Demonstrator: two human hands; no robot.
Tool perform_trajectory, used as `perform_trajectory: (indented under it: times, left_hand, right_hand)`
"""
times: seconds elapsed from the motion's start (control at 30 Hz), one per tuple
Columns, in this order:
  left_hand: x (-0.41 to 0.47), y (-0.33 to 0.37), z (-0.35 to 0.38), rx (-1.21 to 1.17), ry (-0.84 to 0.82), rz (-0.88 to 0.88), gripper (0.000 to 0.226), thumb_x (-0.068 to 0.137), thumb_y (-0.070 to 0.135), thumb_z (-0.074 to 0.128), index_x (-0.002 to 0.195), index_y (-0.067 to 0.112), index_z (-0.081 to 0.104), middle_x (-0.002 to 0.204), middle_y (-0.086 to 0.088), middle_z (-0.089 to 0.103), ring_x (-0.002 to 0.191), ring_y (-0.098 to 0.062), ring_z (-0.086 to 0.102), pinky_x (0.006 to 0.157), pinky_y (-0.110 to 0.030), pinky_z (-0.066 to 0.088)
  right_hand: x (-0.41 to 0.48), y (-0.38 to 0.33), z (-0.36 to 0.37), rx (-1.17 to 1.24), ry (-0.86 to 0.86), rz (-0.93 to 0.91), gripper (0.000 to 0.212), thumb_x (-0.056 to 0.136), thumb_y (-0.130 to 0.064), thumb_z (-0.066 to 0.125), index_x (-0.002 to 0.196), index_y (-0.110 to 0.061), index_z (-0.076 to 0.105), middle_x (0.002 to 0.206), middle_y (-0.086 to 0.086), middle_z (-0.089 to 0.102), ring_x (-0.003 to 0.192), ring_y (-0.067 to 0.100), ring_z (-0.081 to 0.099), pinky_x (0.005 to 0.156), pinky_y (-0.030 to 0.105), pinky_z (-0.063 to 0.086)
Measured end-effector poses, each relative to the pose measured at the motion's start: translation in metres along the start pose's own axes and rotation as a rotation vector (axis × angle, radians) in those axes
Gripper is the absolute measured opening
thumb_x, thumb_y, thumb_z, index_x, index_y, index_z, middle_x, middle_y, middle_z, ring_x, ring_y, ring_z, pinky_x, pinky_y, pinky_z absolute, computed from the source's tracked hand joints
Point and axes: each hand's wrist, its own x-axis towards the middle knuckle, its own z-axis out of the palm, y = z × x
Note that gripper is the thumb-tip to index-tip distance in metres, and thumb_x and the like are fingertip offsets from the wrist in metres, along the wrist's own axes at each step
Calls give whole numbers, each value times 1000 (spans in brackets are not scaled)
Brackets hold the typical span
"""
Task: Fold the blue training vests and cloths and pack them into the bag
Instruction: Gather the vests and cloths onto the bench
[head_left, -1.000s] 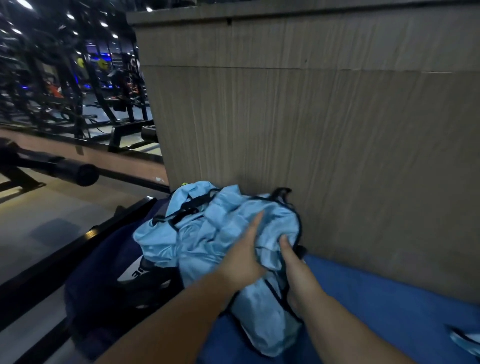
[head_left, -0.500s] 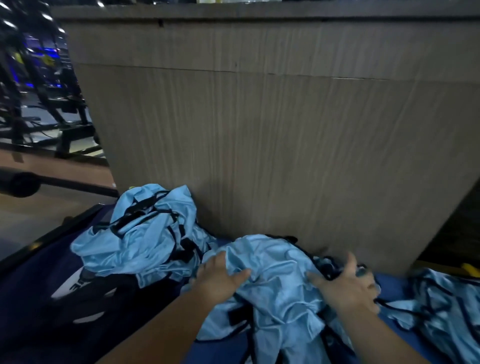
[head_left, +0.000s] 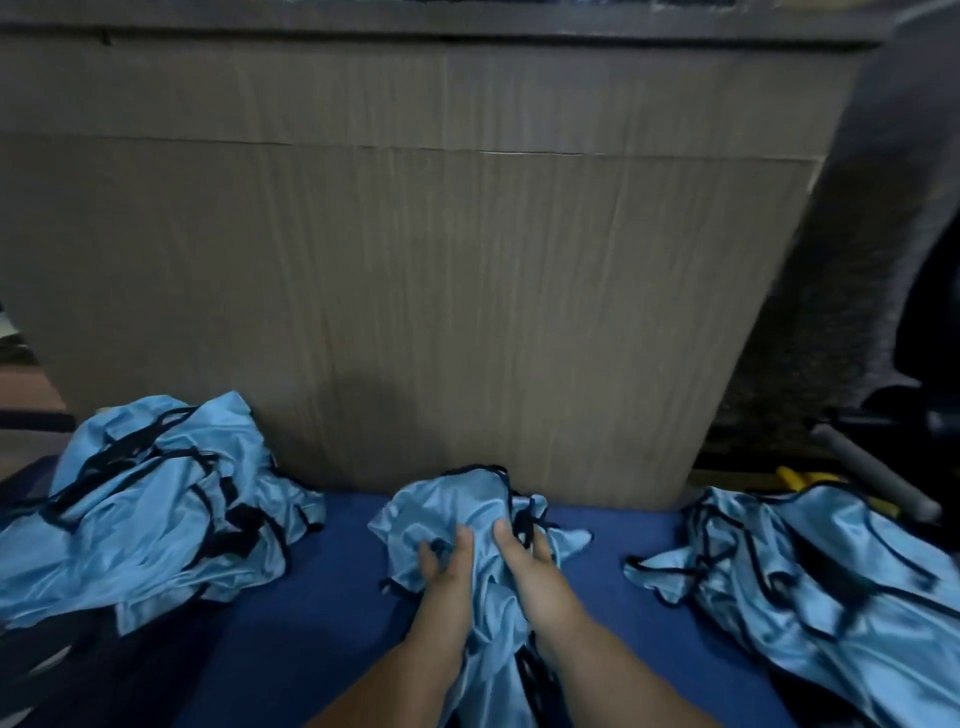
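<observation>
Left hand (head_left: 448, 569) and right hand (head_left: 525, 564), side by side, both grip the crumpled light-blue vest (head_left: 457, 506), which I see at the centre of the blue desk (head_left: 322, 623), close to the wood panel (head_left: 415, 286). More vests lie in a left pile (head_left: 150, 499) and a right pile (head_left: 810, 566), each apart from the held one.

No legible text, label, brand or number anywhere in view. The vests (head_left: 156, 493) and the wood-grain panel (head_left: 415, 260) show plain surfaces only; the picture is dim and slightly blurred.
</observation>
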Motion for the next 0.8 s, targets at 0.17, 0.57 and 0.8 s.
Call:
perform_trajectory:
  times: [0.17, 0.57, 0.8]
  left_hand:
    - [-15, -2, 62, -151, -185, 111, 104, 60, 89, 55, 148, 47, 18, 152, 3, 39, 128, -21, 52, 104, -43, 45]
    - [-67, 21, 213, 737, -224, 409, 68, 91, 68, 36, 148, 31, 29, 153, -3, 28, 142, -25, 20, 117, -43, 21]
    - [-40, -23, 216, 946, -431, 386, 67, 98, 60, 22, 155, 27, 12, 162, 0, 15, 148, -24, 12, 121, -39, 11]
  right_hand:
    - [-17, -5, -50, 23, 288, -351, 40, 87, -48, 65, 123, -34, 54, 105, -20, 66, 100, 2, 63, 82, 13, 47]
    - [-77, -38, -229, -1024, 964, -47, 81, 83, -81, 25, 152, -41, 9, 160, 9, 8, 140, 38, 20, 107, 52, 26]
    - [-55, -6, -245, -1329, 722, 43, 71, 87, -78, 6, 149, -49, -12, 159, -4, -27, 145, 38, -22, 113, 64, -1]
